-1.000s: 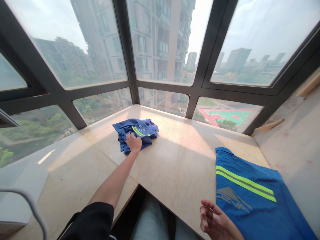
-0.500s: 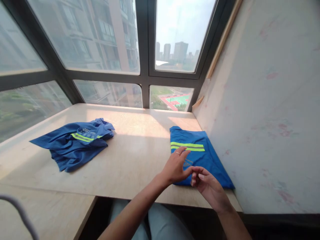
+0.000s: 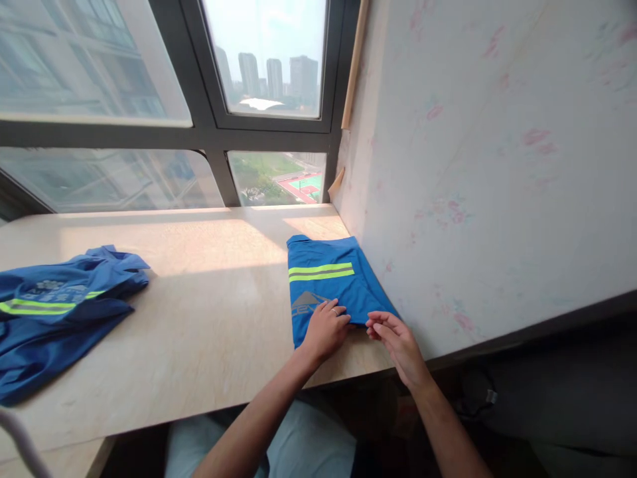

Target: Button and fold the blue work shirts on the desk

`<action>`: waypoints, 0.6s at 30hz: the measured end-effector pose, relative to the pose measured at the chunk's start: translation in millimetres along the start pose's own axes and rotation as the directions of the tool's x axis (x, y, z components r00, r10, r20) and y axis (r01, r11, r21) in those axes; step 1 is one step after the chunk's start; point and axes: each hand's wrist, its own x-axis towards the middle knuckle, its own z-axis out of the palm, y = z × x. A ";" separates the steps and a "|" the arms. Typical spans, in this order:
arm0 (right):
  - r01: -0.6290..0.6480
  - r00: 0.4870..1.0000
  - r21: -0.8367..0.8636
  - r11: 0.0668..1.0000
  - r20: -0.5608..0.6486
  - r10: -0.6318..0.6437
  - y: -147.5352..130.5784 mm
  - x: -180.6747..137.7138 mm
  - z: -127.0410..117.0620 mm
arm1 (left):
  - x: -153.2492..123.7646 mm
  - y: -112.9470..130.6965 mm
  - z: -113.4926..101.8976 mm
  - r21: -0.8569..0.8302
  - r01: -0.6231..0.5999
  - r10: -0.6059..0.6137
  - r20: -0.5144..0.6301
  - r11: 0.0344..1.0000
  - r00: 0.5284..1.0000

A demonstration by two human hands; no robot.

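A folded blue work shirt (image 3: 323, 253) with a yellow-and-grey reflective stripe and a grey print lies on the table by the wall. My left hand (image 3: 327, 330), with a ring on one finger, rests on its lower part with fingers laid over the cloth. At the lower right edge of the shirt, my right hand (image 3: 395, 342) is closed in a pinch on the hem; the exact grip is partly hidden by the fingers. A second blue work shirt (image 3: 74, 325), with a similar stripe, lies rumpled at the left, away from both hands.
The pale wooden table (image 3: 209, 332) runs up to the framed window (image 3: 269, 129). A flowered wall (image 3: 478, 172) bounds the right side. A grey curved tube (image 3: 22, 438) shows at the lower left. My legs (image 3: 308, 438) are under the table's front edge.
The view has turned right, shifting both shirts leftward. My left hand has come down onto the folded shirt. My right hand has parted from the left and reached the shirt's lower edge.
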 end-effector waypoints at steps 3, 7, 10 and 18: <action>0.078 0.996 0.018 0.997 -0.045 -0.077 0.1 -3.4 1.8 | 4.4 2.5 -9.8 -0.242 0.113 -0.153 -0.153 0.964 0.976; 0.169 0.981 0.039 0.985 -0.101 -0.165 -1.2 -5.8 6.4 | 4.5 1.6 -40.7 -0.710 0.053 -0.595 -0.544 0.702 0.592; 0.164 0.985 -0.047 0.985 -0.047 -0.166 5.6 -0.9 11.2 | -14.8 -3.2 -70.4 -0.867 -0.241 -0.863 -0.479 0.436 0.162; 0.359 0.931 -0.614 0.703 0.178 -0.319 49.5 22.8 26.3 | -131.6 3.9 -96.7 -0.923 -0.328 -0.979 -0.198 0.200 -0.040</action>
